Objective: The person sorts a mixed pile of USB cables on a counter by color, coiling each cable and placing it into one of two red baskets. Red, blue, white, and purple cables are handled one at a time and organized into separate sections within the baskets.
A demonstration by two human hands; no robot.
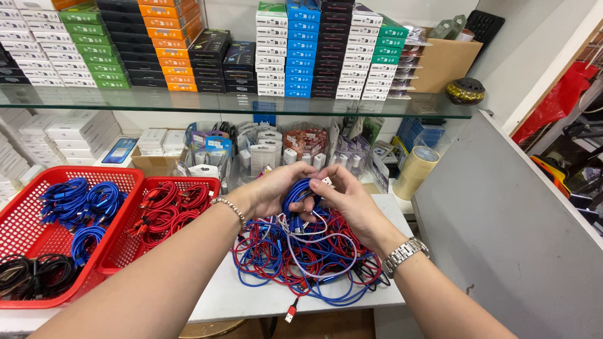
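Both hands, left hand [273, 188] and right hand [352, 201], clamp one blue coiled cable [298, 196] above the tangled red, blue and white cable heap [301, 254]; keep loops even, plug ends outward.

Both hands [314, 194] on a blue cable coil [300, 194] above tangled cables [301, 257].

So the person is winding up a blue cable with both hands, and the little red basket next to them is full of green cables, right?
Not quite. The head view shows the small red basket holds red cables, not green ones. The rest is right: the left hand and the right hand are together on a coiled blue cable above the tangled pile.
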